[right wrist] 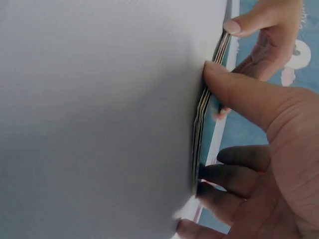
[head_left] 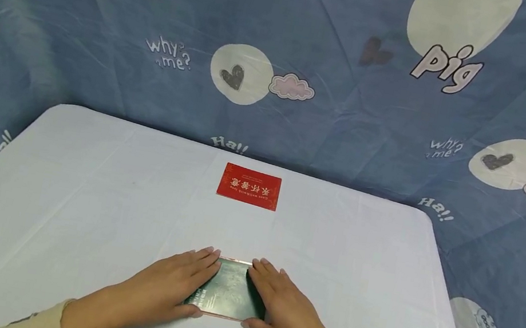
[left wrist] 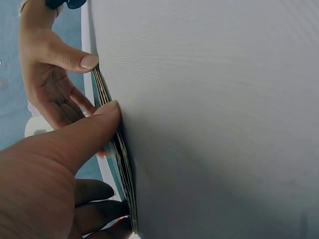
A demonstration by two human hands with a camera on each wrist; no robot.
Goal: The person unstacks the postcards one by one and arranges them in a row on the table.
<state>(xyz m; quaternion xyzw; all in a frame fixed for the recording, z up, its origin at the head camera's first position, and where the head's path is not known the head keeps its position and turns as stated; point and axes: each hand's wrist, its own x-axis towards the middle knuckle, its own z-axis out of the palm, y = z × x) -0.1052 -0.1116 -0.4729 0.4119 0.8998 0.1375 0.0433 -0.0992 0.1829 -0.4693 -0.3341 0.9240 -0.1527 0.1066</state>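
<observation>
One red card (head_left: pixel 249 187) is noted on the bench (head_left: pixel 358 249), beyond one green-topped stack (head_left: pixel 230 289) — layers not countable. The stack, at the near side, is gripped by left hand (head_left: pixel 170 282) and right hand (head_left: pixel 292 311), between fingers and thumb. One blue printed cloth (head_left: pixel 341 131) is hung behind.

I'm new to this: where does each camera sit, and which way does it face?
Head: on the head, facing forward and down at red card and green stack; left hand, right hand and forearms show.
Left wrist: worn there, facing the stack's edge; left hand nearer, right beyond.
Right wrist: worn there, facing that edge; right hand nearer, left beyond.
Wrist views share the edge.
</observation>
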